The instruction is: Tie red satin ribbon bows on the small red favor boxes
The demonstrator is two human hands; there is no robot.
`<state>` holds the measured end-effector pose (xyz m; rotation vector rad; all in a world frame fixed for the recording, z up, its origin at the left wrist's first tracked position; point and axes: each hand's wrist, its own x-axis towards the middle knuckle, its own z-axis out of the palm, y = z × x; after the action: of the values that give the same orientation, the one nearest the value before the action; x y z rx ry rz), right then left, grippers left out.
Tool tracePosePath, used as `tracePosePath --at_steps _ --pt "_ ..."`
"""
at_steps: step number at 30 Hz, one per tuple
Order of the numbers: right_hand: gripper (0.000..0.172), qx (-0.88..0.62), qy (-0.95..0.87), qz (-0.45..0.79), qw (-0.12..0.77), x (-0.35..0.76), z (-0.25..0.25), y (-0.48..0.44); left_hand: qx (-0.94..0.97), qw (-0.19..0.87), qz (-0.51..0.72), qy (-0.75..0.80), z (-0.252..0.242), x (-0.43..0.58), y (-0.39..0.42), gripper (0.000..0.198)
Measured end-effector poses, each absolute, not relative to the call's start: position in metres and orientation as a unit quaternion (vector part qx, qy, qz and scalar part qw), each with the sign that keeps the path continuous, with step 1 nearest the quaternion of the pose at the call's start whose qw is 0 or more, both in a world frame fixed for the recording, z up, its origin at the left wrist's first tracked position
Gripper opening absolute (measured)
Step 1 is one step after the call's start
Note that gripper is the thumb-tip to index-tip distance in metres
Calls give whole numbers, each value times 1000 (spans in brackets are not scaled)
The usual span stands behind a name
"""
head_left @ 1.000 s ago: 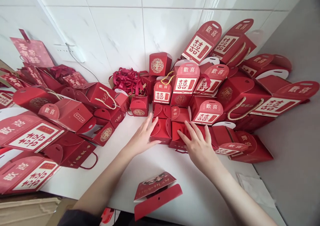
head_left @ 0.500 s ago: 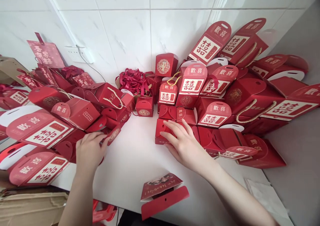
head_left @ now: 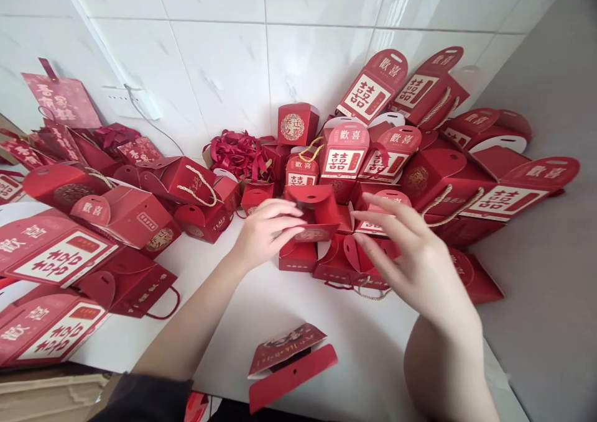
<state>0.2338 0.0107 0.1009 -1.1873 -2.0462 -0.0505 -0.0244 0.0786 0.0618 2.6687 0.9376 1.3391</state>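
Note:
A small red gift box (head_left: 314,230) with its top flaps raised is at the middle of the table, just above a lower row of red boxes. My left hand (head_left: 265,232) has its thumb and fingertips at that box's left side, gripping it. To the right of the box, my right hand (head_left: 415,248) hovers with fingers apart and nothing in it. Beneath and behind its fingers stand more red boxes, partly hidden. A flat, partly folded red carton (head_left: 293,363) lies near the table's front edge.
Stacked red gift boxes (head_left: 448,173) with rope handles fill the right side against the tiled wall. More boxes (head_left: 130,282) crowd the left. A heap of dark red ribbons (head_left: 237,158) is at the back. Brown cardboard (head_left: 51,397) is at the lower left.
My left hand has carried the small box from the left pile to the middle. My right hand has lifted off the box row and moved right. The view has shifted slightly.

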Motion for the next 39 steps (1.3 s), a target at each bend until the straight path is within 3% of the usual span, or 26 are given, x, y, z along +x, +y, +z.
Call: tracePosePath --at_steps 3,7,14,19,23,25,28,31,36,39 --pt "28 -493 -761 -44 420 247 108 6 864 42 446 228 49 17 126 15" --pt "27 -508 -754 -33 414 256 107 5 866 43 411 281 30 54 158 27" --pt "26 -510 -765 -16 392 264 106 11 871 56 338 352 50 39 120 50" --pt "24 -511 -763 -16 395 267 106 13 741 -111 363 555 66 -42 83 39" --pt "25 -498 -773 -5 393 262 103 20 504 -212 435 715 45 -122 78 62" --pt "23 -487 -780 0 393 256 100 24 460 -141 440 758 30 -149 83 67" --pt "22 -467 -797 22 382 243 96 30 427 -16 399 811 8 -164 97 97" --pt "24 -441 -823 63 351 230 90 32 407 -18 419 811 -9 -164 114 122" --pt "26 -420 -849 83 309 221 83 35 437 -25 429 790 -28 -174 129 123" --pt "26 -426 -848 78 306 223 82 37 471 -22 374 799 -30 -177 121 107"
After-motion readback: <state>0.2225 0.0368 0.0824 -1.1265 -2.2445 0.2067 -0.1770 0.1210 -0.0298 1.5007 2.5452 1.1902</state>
